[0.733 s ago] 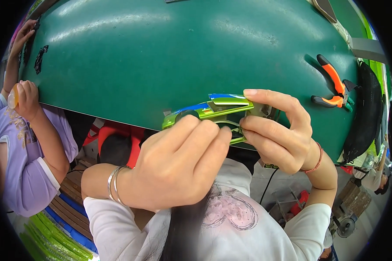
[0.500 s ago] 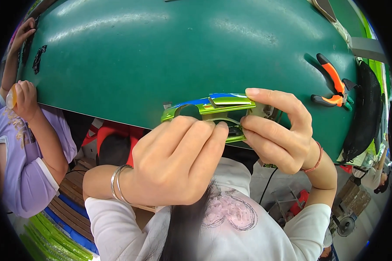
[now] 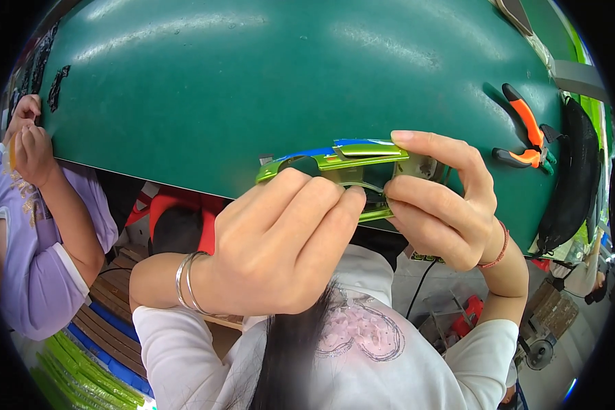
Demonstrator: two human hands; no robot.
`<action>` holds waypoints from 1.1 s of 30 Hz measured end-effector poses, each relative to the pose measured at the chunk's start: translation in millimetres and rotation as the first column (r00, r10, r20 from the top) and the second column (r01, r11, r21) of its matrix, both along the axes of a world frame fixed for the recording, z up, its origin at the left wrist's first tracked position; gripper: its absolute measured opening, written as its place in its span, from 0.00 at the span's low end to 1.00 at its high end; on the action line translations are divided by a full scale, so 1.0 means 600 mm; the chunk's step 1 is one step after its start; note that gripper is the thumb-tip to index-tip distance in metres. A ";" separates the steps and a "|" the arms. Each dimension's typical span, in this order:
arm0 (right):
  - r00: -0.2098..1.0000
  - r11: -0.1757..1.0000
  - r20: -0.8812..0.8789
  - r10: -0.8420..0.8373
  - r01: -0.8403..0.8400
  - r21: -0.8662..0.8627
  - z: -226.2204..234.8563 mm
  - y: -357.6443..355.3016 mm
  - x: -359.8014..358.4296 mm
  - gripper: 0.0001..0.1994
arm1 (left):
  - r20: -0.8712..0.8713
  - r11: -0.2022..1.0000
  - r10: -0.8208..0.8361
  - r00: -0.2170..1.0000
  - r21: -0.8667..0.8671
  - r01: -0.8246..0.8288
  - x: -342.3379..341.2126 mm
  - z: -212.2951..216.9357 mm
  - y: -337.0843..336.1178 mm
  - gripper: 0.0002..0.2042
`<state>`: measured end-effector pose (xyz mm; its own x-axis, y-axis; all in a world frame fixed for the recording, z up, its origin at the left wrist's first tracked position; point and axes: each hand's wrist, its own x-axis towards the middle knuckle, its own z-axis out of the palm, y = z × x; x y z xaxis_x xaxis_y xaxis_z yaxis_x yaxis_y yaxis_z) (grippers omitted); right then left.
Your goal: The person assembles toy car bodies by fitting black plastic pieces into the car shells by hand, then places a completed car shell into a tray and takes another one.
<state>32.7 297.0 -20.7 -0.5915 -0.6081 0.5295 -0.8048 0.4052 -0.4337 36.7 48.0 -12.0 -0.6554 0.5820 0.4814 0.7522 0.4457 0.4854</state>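
Above the near edge of the green table (image 3: 219, 89), I hold up a glossy green plastic shell (image 3: 369, 161) with a blue stripe and an arched cut-out. It looks like a toy car body. My left hand (image 3: 280, 242) is closed on its near left side, with the fingertips hidden behind it. At the right end, my right hand (image 3: 451, 205) pinches the shell, its index finger on the top edge and the other fingers curled below. A clear part shows behind the right fingers; I cannot make out what it is.
Orange-and-black pliers (image 3: 526, 130) lie on the table at the right, beside a long black pouch (image 3: 572, 171). Far left, a co-worker's hands (image 3: 34, 154) are at the table edge near a crumpled black strip (image 3: 58, 87). A red stool (image 3: 208, 229) stands below the table edge.
The shell and both my hands have shifted slightly up and right, with the grip about the same. The co-worker's far hand has come down to the other one.
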 end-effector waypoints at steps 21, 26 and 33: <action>0.989 0.993 -0.146 0.038 -0.054 -0.108 -0.024 -0.006 -0.012 0.13 | 0.213 0.996 0.083 0.974 0.017 -0.088 0.005 0.022 0.003 0.12; 0.988 0.989 -0.155 0.022 -0.044 -0.138 -0.029 -0.008 -0.013 0.13 | 0.230 0.995 0.084 0.970 0.025 -0.092 0.004 0.022 0.004 0.11; 0.998 0.995 -0.056 0.040 -0.045 -0.085 -0.012 0.002 -0.007 0.12 | 0.260 0.997 0.071 0.963 0.021 -0.079 0.000 0.021 0.002 0.11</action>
<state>28.5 298.1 -28.1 -0.5352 -0.5830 0.6113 -0.8437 0.3334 -0.4207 36.5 49.3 0.5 -0.8013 0.5136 0.3068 0.5641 0.4780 0.6733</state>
